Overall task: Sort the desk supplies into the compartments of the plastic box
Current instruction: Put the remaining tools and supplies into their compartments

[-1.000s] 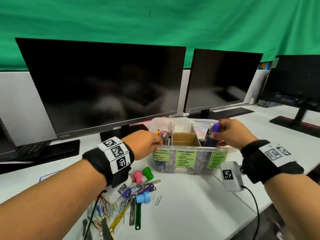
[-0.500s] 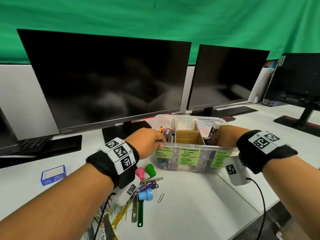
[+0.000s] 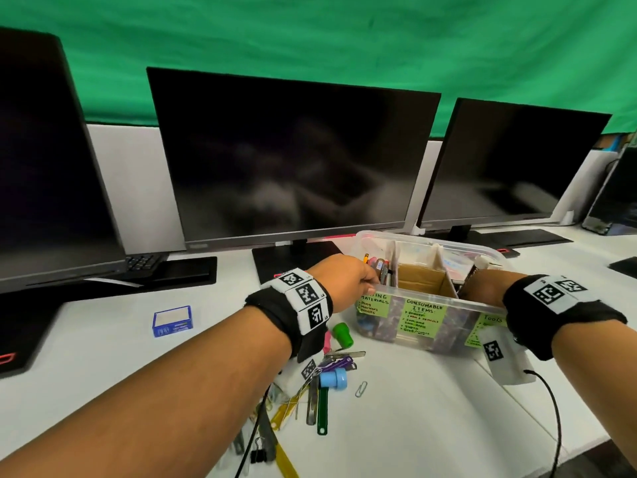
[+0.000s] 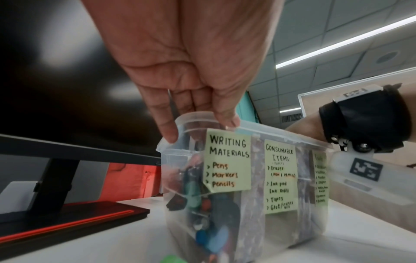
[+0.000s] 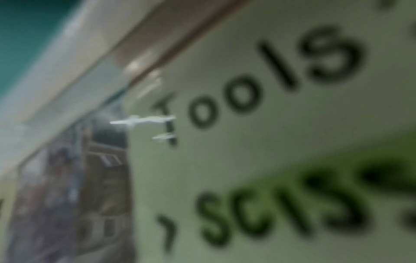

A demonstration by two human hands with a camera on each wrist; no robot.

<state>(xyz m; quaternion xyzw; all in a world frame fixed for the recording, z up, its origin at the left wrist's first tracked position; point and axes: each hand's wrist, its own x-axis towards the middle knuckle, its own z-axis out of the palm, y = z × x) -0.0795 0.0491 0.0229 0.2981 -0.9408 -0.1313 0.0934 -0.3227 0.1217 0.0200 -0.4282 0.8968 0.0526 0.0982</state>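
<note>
Your hands at the plastic box, on the white desk in front of the monitors.

Nearest you, left of the box, lies a heap of loose supplies. Your left hand grips the box's left rim, thumb outside and fingers curled over the edge. Your right hand reaches into the right compartment; its grip I cannot tell. The clear box carries green labels: writing materials, consumable items, tools. Behind it stand dark monitors and a green backdrop.
</note>
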